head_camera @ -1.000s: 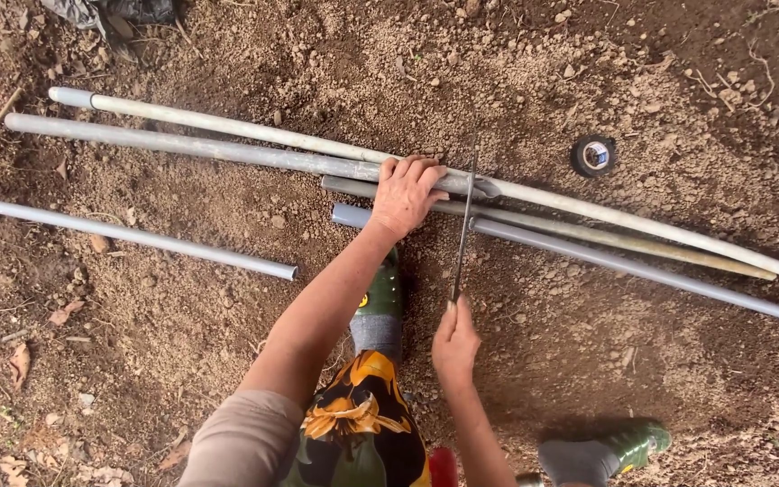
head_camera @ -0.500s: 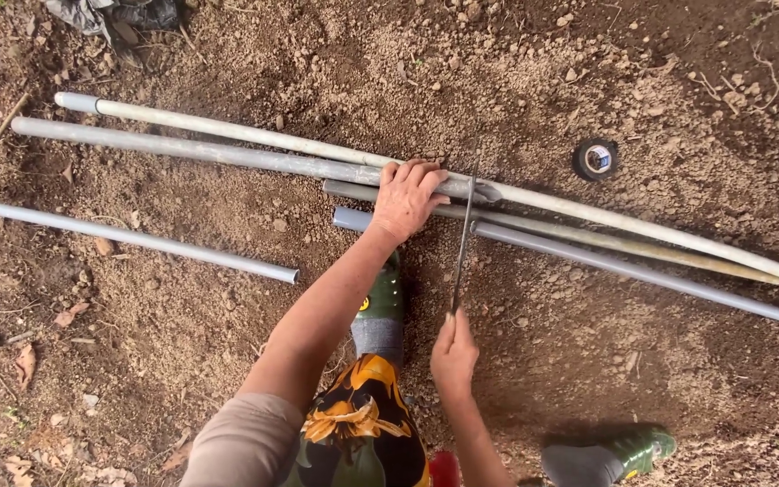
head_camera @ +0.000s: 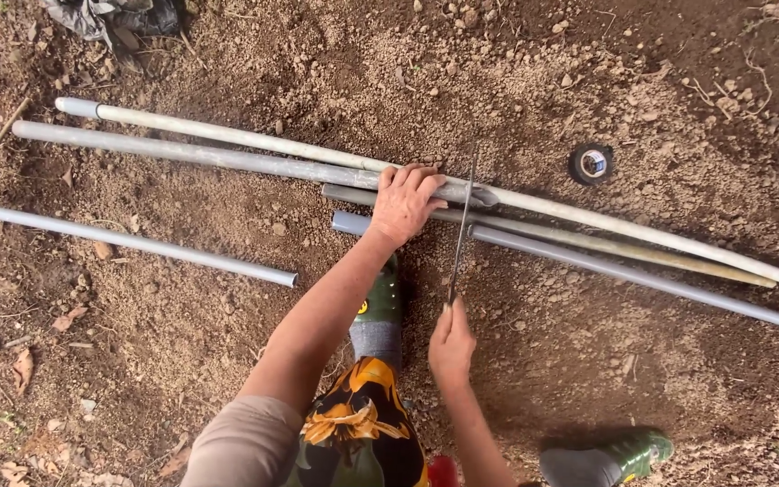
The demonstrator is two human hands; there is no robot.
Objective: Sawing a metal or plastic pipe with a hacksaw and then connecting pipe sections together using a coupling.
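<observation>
Several long grey and off-white plastic pipes (head_camera: 227, 160) lie side by side on bare brown soil. My left hand (head_camera: 407, 200) presses down flat on the bundle, fingers spread over the pipes. My right hand (head_camera: 452, 347) grips the lower end of a thin hacksaw blade (head_camera: 462, 230), which stands on edge across the pipes just right of my left hand. The blade's far tip reaches past the upper white pipe (head_camera: 642, 230). My green boot (head_camera: 380, 302) stands just below the pipes.
A separate grey pipe (head_camera: 128, 242) lies to the left on the soil. A roll of black tape (head_camera: 591, 163) sits beyond the pipes at the right. Dark rags (head_camera: 114, 18) lie at the top left. My other boot (head_camera: 610, 455) is at the bottom right. Dry leaves dot the left.
The saw blade and my right hand have shifted slightly along the cut line. My left hand stays pressed on the pipes.
</observation>
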